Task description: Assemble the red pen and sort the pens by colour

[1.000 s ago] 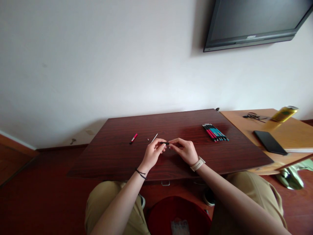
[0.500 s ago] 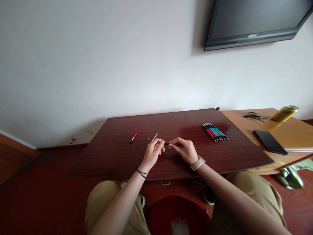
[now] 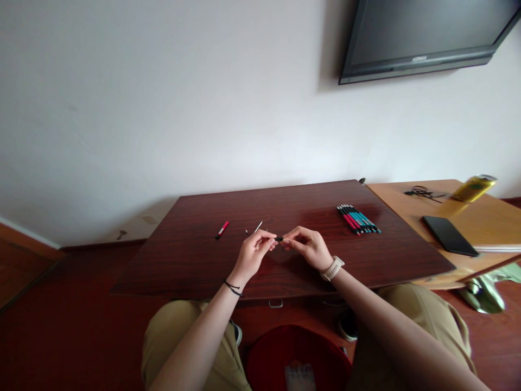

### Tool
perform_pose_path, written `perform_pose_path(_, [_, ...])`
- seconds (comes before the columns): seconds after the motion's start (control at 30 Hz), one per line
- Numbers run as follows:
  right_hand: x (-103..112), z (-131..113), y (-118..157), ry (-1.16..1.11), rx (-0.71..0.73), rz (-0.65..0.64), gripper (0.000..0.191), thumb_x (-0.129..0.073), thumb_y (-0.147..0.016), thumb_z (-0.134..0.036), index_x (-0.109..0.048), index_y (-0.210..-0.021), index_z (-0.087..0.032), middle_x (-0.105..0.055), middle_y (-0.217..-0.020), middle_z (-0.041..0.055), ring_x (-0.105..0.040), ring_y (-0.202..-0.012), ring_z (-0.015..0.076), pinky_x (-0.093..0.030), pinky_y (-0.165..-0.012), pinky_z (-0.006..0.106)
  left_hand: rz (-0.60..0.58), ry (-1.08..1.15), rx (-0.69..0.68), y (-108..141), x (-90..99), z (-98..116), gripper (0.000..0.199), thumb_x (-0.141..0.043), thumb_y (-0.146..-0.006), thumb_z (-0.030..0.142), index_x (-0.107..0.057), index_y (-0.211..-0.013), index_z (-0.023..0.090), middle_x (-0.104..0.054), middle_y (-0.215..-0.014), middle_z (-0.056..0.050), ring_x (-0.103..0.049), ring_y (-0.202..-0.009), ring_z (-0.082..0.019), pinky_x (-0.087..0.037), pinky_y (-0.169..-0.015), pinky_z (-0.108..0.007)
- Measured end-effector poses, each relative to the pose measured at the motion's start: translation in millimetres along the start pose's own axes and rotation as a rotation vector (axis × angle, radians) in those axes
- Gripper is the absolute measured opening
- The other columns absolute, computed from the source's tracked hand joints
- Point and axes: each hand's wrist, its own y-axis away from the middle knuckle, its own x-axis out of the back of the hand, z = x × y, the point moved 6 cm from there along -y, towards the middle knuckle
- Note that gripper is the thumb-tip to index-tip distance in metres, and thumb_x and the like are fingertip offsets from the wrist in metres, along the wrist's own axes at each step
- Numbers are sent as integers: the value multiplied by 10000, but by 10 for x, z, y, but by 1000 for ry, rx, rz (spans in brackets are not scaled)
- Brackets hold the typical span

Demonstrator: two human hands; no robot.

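Over the dark wooden table [image 3: 195, 260], my left hand [image 3: 253, 251] and my right hand [image 3: 308, 247] pinch opposite ends of a small black pen part [image 3: 279, 239]. Fingers cover most of it, so its full shape is hidden. Just beyond my left hand lies a thin white-and-metal refill [image 3: 258, 226], with a tiny dark piece [image 3: 246, 232] beside it. Further left rests a red pen barrel [image 3: 222, 229] with a black end. To the right, several red and blue pens [image 3: 358, 219] lie side by side in a row.
A lighter wooden table [image 3: 407, 201] adjoins on the right, bearing a black phone [image 3: 450, 236], a black cable [image 3: 425, 192] and a yellow can [image 3: 474, 188]. Below the front edge stands a red bin [image 3: 264, 355] with clear plastic inside. A television [image 3: 423, 38] hangs on the wall.
My left hand has shifted slightly right, its fingers closing nearer to my right hand around the black part. The things lying on the table have stayed put.
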Motion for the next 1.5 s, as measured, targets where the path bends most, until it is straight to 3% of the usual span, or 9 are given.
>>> perform_pose_path(0.17, [-3,-9,-20,-108,-61,-12,344,-798,-931,-539,-704,-883,-212,-778,-822,44,-729,-749,199,-611,-716,324,-35,-51,-43,16,-19,88,211,-710,-1008,394,-742,-1117,217,-780,-1075,-77,-774,-969,-215,-632,-900,-363])
perform_pose_path(0.27, [151,-25,-73,-68,-51,58,320,-791,-929,-518,-697,-931,-213,-760,-876,42,-704,-785,194,-590,-726,315,12,-161,-98,-32,105,142,271,-690,-1020,363,-706,-1258,234,-765,-1167,-87,-755,-1043,-217,-614,-936,-359])
perform_pose_path(0.4, [541,-9,-148,156,-48,177,245,-720,-955,-452,-733,-1014,-215,-765,-983,54,-669,-815,200,-532,-699,304,201,-516,-156,-119,547,148,222,-636,-1023,276,-693,-1233,229,-733,-1176,-92,-713,-1057,-227,-587,-929,-371])
perform_pose_path(0.53, [861,23,-190,491,-49,215,197,-648,-946,-353,-766,-1005,-207,-764,-886,53,-651,-749,214,-494,-698,326,294,-964,-113,-168,1024,41,245,-663,-958,204,-701,-1200,214,-707,-1222,-128,-633,-1166,-320,-524,-1055,-491])
perform_pose_path(0.73, [975,122,-231,868,13,193,134,-606,-867,-189,-721,-935,-202,-750,-900,69,-675,-773,223,-466,-734,329,326,-1302,185,-182,1452,-204,296,-639,-982,281,-711,-1245,166,-670,-1238,-187,-606,-1158,-365,-535,-995,-480])
perform_pose_path(0.9, [920,265,-258,907,-20,120,123,-617,-893,-200,-715,-967,-202,-748,-897,54,-692,-822,221,-467,-777,318,223,-1389,399,-189,1465,-329,276,-604,-1022,345,-725,-1204,175,-666,-1216,-174,-618,-1175,-358,-543,-964,-427])
perform_pose_path(1.17, [943,332,-241,882,-128,96,103,-649,-927,-256,-728,-974,-210,-748,-852,29,-693,-788,202,-458,-745,302,267,-1398,389,-234,1427,-329,169,-559,-1046,279,-690,-1067,176,-659,-1179,-178,-624,-1147,-346,-526,-893,-396])
perform_pose_path(1.33, [942,376,-222,890,-185,60,120,-671,-942,-304,-724,-1014,-223,-737,-835,16,-682,-763,203,-430,-698,297,318,-1333,301,-224,1367,-246,125,-522,-1054,224,-641,-1046,189,-693,-1086,-149,-656,-1050,-316,-507,-867,-385])
perform_pose_path(1.5, [941,195,-203,898,-115,196,430,-702,-958,-447,-637,-1300,-194,-667,-795,2,-624,-684,208,-395,-632,305,296,-1139,32,-173,1097,-26,92,-515,-1064,218,-606,-1051,226,-714,-1052,-88,-679,-991,-269,-510,-855,-365])
